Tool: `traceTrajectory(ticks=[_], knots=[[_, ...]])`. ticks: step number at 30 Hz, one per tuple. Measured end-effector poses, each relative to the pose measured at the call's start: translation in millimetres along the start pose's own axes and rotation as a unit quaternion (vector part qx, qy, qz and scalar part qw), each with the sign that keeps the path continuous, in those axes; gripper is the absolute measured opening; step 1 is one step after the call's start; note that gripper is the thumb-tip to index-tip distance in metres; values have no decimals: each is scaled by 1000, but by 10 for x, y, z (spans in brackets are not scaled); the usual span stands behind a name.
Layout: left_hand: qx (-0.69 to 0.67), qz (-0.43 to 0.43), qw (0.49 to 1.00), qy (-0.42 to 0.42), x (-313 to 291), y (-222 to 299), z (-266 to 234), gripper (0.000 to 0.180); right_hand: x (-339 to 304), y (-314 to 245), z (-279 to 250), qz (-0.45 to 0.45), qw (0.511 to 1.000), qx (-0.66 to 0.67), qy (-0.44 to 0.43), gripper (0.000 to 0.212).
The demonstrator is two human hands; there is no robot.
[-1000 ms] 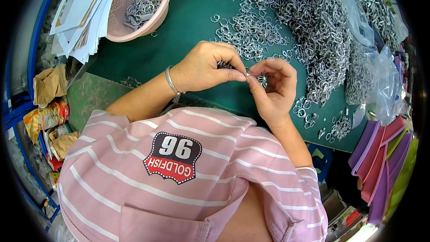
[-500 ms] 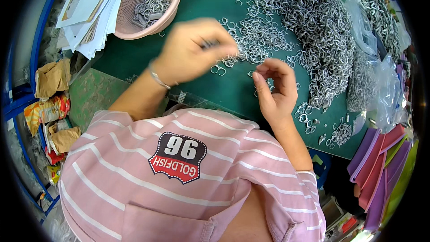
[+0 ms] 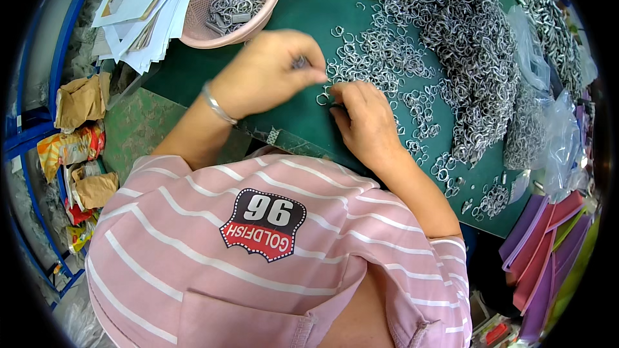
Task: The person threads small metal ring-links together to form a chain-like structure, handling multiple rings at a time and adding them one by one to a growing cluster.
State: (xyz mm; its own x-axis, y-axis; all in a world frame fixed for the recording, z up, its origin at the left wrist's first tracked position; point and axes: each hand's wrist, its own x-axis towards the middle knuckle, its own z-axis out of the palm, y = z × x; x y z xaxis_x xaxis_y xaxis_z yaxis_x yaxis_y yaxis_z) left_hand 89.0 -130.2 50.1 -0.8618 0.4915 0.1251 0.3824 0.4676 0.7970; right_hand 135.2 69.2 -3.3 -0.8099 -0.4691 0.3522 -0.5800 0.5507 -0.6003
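My left hand (image 3: 277, 67) is closed above the green table, a metal bracelet on its wrist. Its fingers are curled round small grey metal pieces (image 3: 300, 62), which show between thumb and forefinger; their exact shape is hidden. Close by on the right, my right hand (image 3: 369, 122) is low over the table with its fingers bent and its thumb near the fingertips. Whatever lies between those fingertips I cannot make out. Loose metal rings (image 3: 371, 58) are spread just beyond both hands, some beside the right fingertips.
Behind the loose rings rises a large heap of rings (image 3: 474, 45). A pink basket (image 3: 274, 0) holding metal parts stands far left, beside stacked papers (image 3: 138, 9). Clear plastic bags (image 3: 558, 135) and a small ring pile (image 3: 493, 200) lie right. Coloured strips (image 3: 541, 238) hang lower right.
My right hand has moved left toward the left hand, its fingers now turned down to the table. The left hand stays closed, slightly farther left. The whole view has shifted a little.
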Motion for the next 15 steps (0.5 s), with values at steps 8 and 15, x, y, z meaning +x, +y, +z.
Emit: traceTrajectory(ticks=[8, 15], knots=[[53, -43, 996, -59, -136, -224, 484, 17, -141, -11, -222, 78, 995, 58, 30, 33], [39, -24, 998, -51, -105, -190, 502, 14, -229, 59, -266, 69, 997, -6, 41, 17]])
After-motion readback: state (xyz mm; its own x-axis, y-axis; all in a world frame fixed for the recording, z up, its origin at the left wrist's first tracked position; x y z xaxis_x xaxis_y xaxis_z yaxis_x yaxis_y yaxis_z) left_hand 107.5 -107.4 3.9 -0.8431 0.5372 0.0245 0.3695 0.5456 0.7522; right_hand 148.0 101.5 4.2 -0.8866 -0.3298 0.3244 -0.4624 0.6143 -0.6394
